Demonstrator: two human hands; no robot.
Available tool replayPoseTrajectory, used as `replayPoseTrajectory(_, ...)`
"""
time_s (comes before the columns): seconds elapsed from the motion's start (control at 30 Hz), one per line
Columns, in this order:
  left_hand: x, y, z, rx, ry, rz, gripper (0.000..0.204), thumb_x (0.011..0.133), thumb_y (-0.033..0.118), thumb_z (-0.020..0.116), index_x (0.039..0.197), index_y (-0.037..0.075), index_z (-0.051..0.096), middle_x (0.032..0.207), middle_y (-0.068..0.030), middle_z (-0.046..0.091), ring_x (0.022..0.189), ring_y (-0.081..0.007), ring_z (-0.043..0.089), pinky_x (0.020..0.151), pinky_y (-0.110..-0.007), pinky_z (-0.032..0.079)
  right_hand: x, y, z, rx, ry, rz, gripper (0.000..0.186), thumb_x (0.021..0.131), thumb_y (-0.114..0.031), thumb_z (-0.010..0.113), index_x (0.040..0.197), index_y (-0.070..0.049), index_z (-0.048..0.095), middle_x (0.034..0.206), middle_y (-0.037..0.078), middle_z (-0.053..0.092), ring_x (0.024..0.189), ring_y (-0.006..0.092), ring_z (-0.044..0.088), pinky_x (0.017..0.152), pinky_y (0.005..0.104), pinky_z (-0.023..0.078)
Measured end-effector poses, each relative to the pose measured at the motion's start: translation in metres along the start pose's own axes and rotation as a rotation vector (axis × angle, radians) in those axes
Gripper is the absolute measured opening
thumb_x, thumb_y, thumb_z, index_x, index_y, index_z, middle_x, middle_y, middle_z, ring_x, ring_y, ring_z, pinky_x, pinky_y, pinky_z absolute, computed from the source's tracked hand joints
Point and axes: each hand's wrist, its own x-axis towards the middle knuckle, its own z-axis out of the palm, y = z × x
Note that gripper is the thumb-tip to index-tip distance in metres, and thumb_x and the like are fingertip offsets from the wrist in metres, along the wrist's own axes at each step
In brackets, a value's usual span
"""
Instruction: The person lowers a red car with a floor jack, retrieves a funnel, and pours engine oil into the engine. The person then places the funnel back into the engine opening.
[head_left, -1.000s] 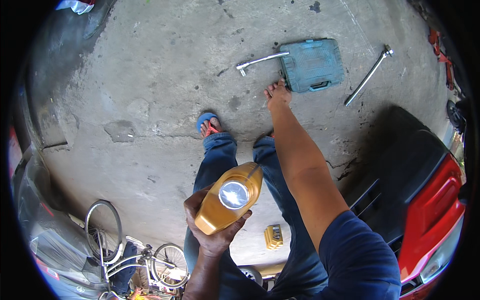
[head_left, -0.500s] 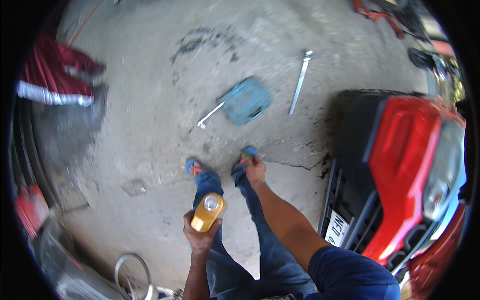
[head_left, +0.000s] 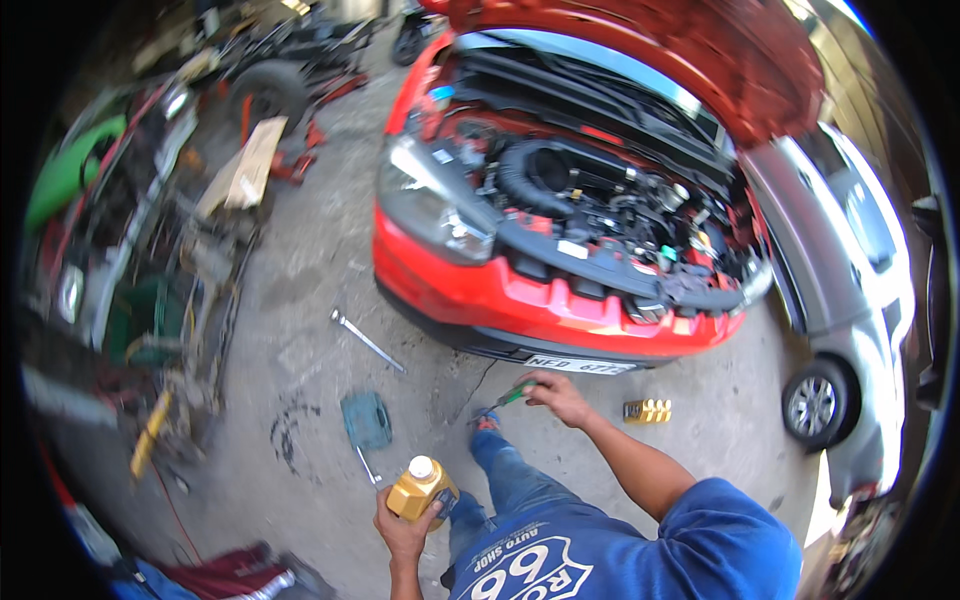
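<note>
My left hand (head_left: 402, 532) is wrapped round a gold plastic bottle (head_left: 422, 490) with a white cap, held upright beside my leg. My right hand (head_left: 560, 396) is closed on the green handle of a screwdriver (head_left: 516, 393), its thin shaft pointing left above my foot. In front of me stands a red car (head_left: 560, 300), hood raised, with the engine bay (head_left: 600, 190) exposed. Both hands are apart from the car; the right one is nearest its front bumper and plate.
On the concrete lie a teal plastic case (head_left: 367, 420), a long metal wrench (head_left: 368, 343) and a shorter tool (head_left: 368, 466). Several gold bottles (head_left: 647, 411) stand right. A silver car (head_left: 840, 300) is far right; car parts (head_left: 150, 250) crowd the left. Maroon cloth (head_left: 225, 575) shows lower left.
My view has swung right and up, bringing the red car's open engine bay to the middle. The bottle stays in my left hand; the screwdriver in my right now shows clearly.
</note>
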Motion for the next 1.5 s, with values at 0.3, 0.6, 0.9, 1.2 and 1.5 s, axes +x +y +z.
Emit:
replayPoseTrajectory(0.3, 0.116, 0.183, 0.146, 0.034, -0.366, 0.491, 0.071, 0.062, 0.023, 0.097, 0.116, 0.0, 0.058, 0.101, -0.013, 0.071, 0.093, -0.0218, 0.068, 0.085, -0.037, 0.055, -0.084, -0.003, -0.143, 1.31, 0.868, -0.355, 0.044, 0.105, -0.052, 0.042, 0.117, -0.013, 0.056, 0.108, 0.004, 0.059, 0.095, 0.0216, 0.062, 0.091, 0.0552, 0.055)
replayPoseTrajectory(0.6, 0.177, 0.293, 0.333, -0.071, -0.509, 0.625, 0.069, 0.064, 0.023, 0.096, 0.117, -0.001, 0.058, 0.107, -0.0144, 0.071, 0.099, -0.0214, 0.07, 0.088, -0.036, 0.056, -0.062, -0.061, -0.298, 1.352, 0.965, -0.321, 0.028, 0.104, -0.043, 0.052, 0.105, -0.016, 0.062, 0.085, -0.001, 0.059, 0.071, 0.0115, 0.057, 0.071, 0.0369, 0.058)
replayPoseTrajectory(0.9, 0.233, 0.314, 0.403, -0.064, -0.759, 0.786, 0.074, 0.063, 0.028, 0.098, 0.118, -0.001, 0.058, 0.109, -0.0163, 0.07, 0.1, -0.0254, 0.071, 0.087, -0.037, 0.057, -0.02, -0.206, -0.288, 0.859, 0.795, -0.616, 0.053, 0.107, -0.042, 0.048, 0.154, -0.021, 0.037, 0.085, 0.0, 0.056, 0.049, 0.0016, 0.037, 0.039, 0.0163, 0.029)
replayPoseTrajectory(1.2, 0.246, 0.336, 0.425, -0.179, -1.0, 0.988, 0.073, 0.067, 0.021, 0.093, 0.128, 0.005, 0.056, 0.123, -0.0197, 0.063, 0.112, -0.035, 0.066, 0.095, -0.041, 0.054, 0.009, -0.258, -0.28, 0.648, 1.007, -0.759, 0.055, 0.108, -0.038, 0.044, 0.152, -0.007, 0.035, 0.082, 0.006, 0.061, 0.04, 0.0045, 0.04, 0.033, 0.0208, 0.029)
replayPoseTrajectory(1.5, 0.259, 0.361, 0.438, -0.186, -0.982, 1.006, 0.074, 0.065, 0.027, 0.095, 0.123, -0.001, 0.057, 0.116, -0.0214, 0.068, 0.105, -0.034, 0.07, 0.091, -0.041, 0.057, 0.04, -0.276, -0.294, 0.767, 0.918, -0.809, 0.055, 0.108, -0.044, 0.042, 0.152, -0.011, 0.037, 0.077, 0.0, 0.053, 0.041, 0.0035, 0.029, 0.036, 0.0192, 0.026)
